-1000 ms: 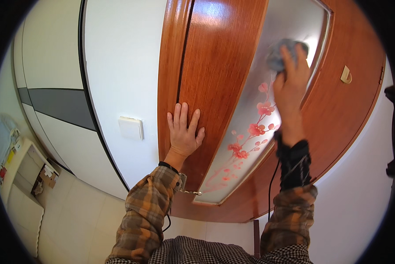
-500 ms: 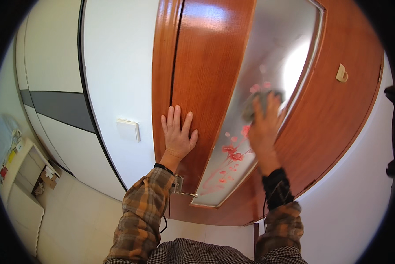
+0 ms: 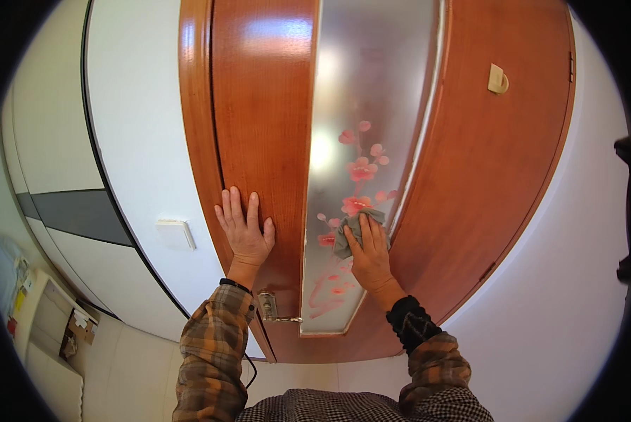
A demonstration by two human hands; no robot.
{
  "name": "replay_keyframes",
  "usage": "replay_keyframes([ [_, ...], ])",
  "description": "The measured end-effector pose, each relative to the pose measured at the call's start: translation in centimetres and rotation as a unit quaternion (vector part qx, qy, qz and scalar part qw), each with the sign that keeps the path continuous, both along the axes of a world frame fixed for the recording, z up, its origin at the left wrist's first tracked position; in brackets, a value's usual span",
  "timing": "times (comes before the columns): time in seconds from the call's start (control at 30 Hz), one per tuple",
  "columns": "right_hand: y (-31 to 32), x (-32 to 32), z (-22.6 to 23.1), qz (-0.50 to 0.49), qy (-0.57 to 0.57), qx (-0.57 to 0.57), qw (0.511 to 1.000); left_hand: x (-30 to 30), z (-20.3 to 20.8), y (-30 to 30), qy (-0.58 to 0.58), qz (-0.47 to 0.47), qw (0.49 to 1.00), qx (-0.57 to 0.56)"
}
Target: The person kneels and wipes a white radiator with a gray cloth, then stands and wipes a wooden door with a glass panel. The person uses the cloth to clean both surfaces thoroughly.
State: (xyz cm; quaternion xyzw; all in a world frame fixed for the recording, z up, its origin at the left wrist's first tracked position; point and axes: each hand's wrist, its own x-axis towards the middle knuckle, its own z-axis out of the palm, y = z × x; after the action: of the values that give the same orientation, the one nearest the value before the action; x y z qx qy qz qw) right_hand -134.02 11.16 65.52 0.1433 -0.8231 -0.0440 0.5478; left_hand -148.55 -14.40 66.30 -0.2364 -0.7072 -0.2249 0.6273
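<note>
In front of me stands a reddish-brown wooden door with a tall frosted glass panel that carries pink painted blossoms. My right hand presses a grey-green cloth against the lower half of the glass, over part of the flowers. The fingers lie bent across the cloth. Flat on the wood left of the panel rests my left hand, fingers spread, holding nothing. Below it is the metal door handle, beside the panel's lower left corner.
A white light switch sits on the wall at the left, past the door frame. Beyond it is a pale cabinet with a grey band. A cream hook is fixed at the door's upper right. Low shelves stand at the far left.
My right hand has moved the cloth down the glass from higher up. The left hand stays flat on the door. The whole view has shifted, bringing the door farther left.
</note>
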Motion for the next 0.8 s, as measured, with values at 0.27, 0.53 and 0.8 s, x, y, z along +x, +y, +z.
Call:
replay_keyframes([
  [0.27, 6.0, 2.3, 18.6, -0.061, 0.232, -0.052, 0.969, -0.2, 0.0, 0.0, 0.018, 0.007, 1.000, 0.002],
  [0.53, 7.1, 0.7, 12.2, -0.098, 0.238, -0.119, 0.959, 0.1, 0.2, 0.1, 0.016, -0.001, 1.000, 0.007],
  [0.8, 2.2, 4.2, -4.3, -0.010, 0.055, -0.234, 0.971, 0.0, 0.1, 0.0, 0.009, 0.013, 1.000, -0.007],
])
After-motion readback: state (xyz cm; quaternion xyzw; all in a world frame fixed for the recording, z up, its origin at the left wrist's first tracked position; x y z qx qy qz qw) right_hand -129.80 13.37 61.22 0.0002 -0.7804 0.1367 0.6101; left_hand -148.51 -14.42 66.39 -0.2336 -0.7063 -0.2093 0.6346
